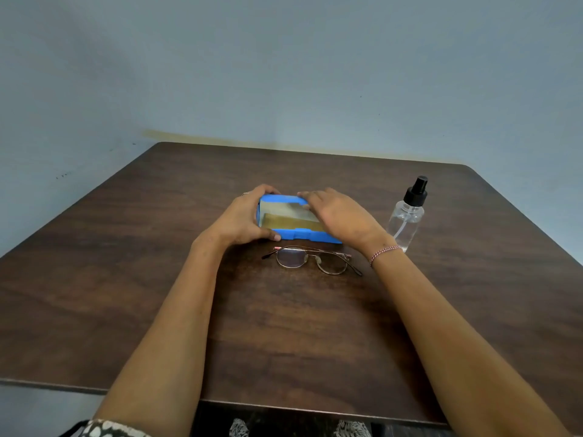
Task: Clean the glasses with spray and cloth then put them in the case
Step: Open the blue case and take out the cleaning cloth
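Grip, left hand (243, 219): clamped on the left end of the blue case (293, 235), thumb against the front wall, fingers wrapped round the back.

Grip, right hand (340, 219): laid over the right end, fingers fairly straight along the upper edge of the lid (279, 198); thumb hidden, so whether it pinches cannot be told.

Case: on the table (284, 326), lid raised, pale lining and an olive strip showing inside. Whether that strip is the cloth cannot be told; no cloth shows elsewhere.

Glasses (310, 260): folded, lying flat just in front of the case, not touching it.

Spray bottle (405, 216): upright, near the right wrist.

Step in hand, as judged: opening the case, cleaning not yet begun.

Handling notes: hold the base down with the left hand; tip the lid fully back with the right so it does not snap shut. Keep the case from sliding forward onto the glasses. Mind the right wrist near the bottle, which looks easy to knock over.
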`<state>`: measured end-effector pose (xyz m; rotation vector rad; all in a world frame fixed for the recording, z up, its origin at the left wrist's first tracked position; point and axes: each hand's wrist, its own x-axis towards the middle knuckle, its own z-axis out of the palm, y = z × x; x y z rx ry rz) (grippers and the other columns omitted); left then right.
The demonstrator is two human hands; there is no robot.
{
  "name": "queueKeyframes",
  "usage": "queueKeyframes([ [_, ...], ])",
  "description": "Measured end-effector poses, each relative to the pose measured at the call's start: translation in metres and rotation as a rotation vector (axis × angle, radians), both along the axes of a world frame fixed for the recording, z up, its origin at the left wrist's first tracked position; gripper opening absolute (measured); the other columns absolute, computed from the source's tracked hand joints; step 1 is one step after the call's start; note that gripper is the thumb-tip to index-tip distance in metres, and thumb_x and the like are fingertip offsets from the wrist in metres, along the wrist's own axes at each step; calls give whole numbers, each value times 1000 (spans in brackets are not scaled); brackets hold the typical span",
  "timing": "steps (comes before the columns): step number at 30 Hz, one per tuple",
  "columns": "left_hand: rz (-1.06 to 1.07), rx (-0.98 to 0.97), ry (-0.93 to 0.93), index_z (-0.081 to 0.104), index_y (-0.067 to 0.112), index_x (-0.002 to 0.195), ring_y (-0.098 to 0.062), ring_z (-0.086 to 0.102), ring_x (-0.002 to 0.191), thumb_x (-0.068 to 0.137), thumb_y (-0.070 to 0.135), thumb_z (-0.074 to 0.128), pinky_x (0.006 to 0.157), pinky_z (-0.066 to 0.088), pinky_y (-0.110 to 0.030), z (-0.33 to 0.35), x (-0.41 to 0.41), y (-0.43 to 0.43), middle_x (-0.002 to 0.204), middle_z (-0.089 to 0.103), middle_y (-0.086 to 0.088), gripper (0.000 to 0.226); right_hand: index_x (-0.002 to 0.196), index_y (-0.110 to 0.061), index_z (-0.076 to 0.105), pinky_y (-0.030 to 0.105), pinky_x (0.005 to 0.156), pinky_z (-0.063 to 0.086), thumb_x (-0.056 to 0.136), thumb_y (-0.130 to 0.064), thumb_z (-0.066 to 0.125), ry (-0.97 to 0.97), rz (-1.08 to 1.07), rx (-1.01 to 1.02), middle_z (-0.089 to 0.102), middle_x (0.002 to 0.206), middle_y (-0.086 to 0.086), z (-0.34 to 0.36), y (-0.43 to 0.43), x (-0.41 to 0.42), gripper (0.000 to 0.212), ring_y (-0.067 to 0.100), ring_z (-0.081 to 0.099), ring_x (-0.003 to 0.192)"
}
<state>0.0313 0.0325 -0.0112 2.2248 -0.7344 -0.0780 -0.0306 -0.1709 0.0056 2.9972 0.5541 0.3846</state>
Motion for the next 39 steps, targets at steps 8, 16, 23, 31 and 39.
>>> queueKeyframes([
  [8,25,-22,68,41,31,125,-17,48,106,60,18,87,88,45,-28,1,-1,0,120,48,3,81,140,-16,42,30,98,35,98,-34,42,-20,21,191,53,135,5,-2,-7,0,46,24,47,121],
  [16,33,-153,198,53,37,113,-19,49,121,63,18,85,105,43,-42,-4,8,9,130,51,4,63,137,-31,45,24,102,28,89,-42,56,69,12,543,48,136,0,-14,-21,-2,50,18,34,127],
  [23,96,-250,306,46,34,127,-20,49,120,67,1,80,107,40,-37,-2,10,20,126,51,-8,77,133,-13,39,30,107,38,88,-26,63,181,-130,1044,40,134,7,-22,-27,2,53,12,42,123],
  [31,132,-311,358,44,32,128,-20,45,123,66,-10,76,110,36,-40,1,8,26,112,51,1,82,130,-13,45,26,100,45,86,-19,65,251,-145,1331,56,125,7,-28,-38,2,48,15,54,116],
  [39,106,-343,392,34,29,118,-24,52,116,61,-14,77,102,43,-35,4,5,22,119,51,-9,83,97,-12,50,13,59,43,90,-40,56,-47,-352,1259,58,80,-3,-26,-30,6,29,9,54,76],
])
